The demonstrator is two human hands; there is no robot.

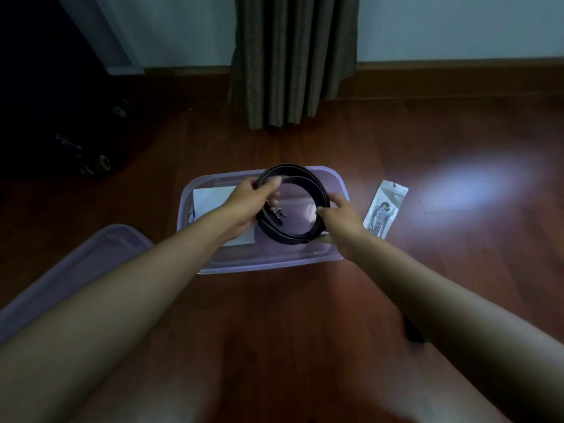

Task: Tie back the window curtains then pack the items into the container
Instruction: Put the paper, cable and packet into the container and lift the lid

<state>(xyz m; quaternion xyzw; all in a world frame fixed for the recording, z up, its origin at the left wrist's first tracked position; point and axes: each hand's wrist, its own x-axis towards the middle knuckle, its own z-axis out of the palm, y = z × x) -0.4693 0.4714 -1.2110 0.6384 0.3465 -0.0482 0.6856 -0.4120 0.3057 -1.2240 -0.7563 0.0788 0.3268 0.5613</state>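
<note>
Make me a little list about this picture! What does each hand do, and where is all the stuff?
left hand: grips the belt's left side
right hand: pinches the belt's right side
belt: black, coiled, held over the box
box: clear, open, on the floor
paper: white, inside the box
lid: off, on the floor left of the box
packet: on the floor right of the box, not packed yet
curtain: hangs behind the box
</note>
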